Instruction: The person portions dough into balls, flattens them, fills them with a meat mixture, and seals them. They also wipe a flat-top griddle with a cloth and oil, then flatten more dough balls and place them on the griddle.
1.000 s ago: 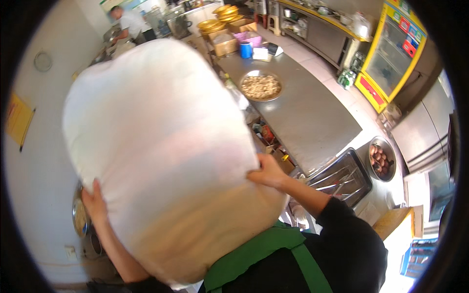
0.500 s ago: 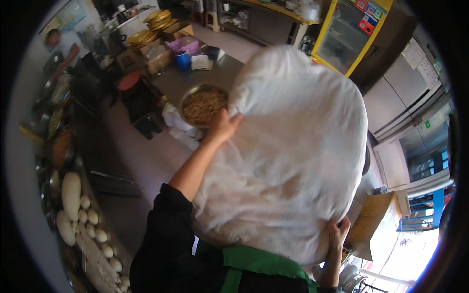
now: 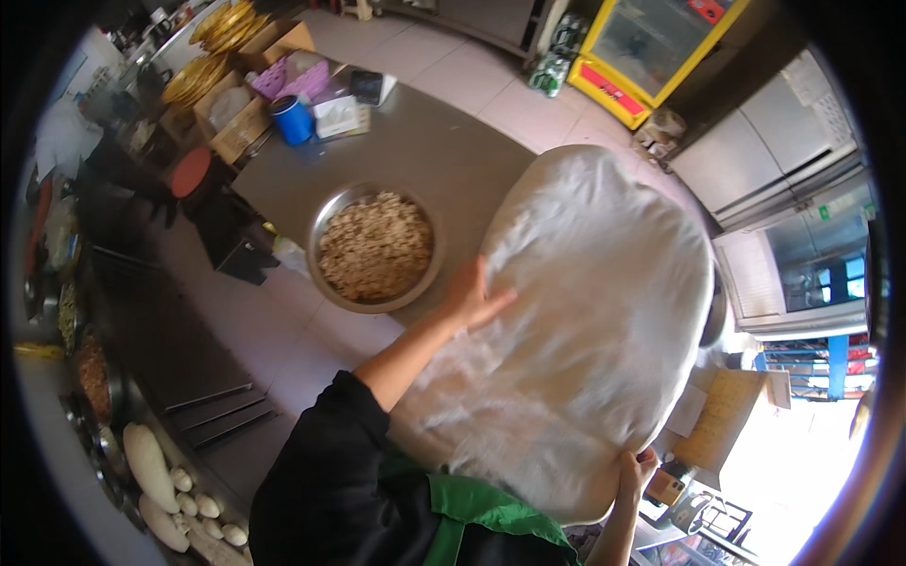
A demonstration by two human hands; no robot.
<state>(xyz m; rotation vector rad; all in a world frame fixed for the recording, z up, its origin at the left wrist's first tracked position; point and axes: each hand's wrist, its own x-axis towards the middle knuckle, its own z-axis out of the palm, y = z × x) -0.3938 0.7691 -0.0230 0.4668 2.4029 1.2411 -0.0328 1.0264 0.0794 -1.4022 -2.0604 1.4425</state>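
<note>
In front of me I hold a large, rounded white cloth (image 3: 595, 311), wrinkled and stretched into a broad sheet; whether something stiff lies inside it I cannot tell. My left hand (image 3: 472, 300) grips its left edge, with the thumb over the face and the other fingers partly hidden. At the lower right rim, my right hand (image 3: 639, 469) is closed on the edge. Just left of the cloth stands a steel bowl (image 3: 437, 247) holding a brown, crumbly chopped food (image 3: 373, 247), on a metal table (image 3: 444, 141).
A blue canister (image 3: 293, 123), a cardboard box (image 3: 236, 127) and purple baskets (image 3: 293, 80) stand on the table's far part. Dough pieces (image 3: 149, 464) lie on a counter at lower left. A yellow-framed fridge (image 3: 651, 57) stands far right. Another person (image 3: 71, 137) is at far left.
The cloth's top has come lower and nearer, and my left hand has shifted right with it. The bowl is now fully in sight. My view has turned, moving the surroundings leftward.
</note>
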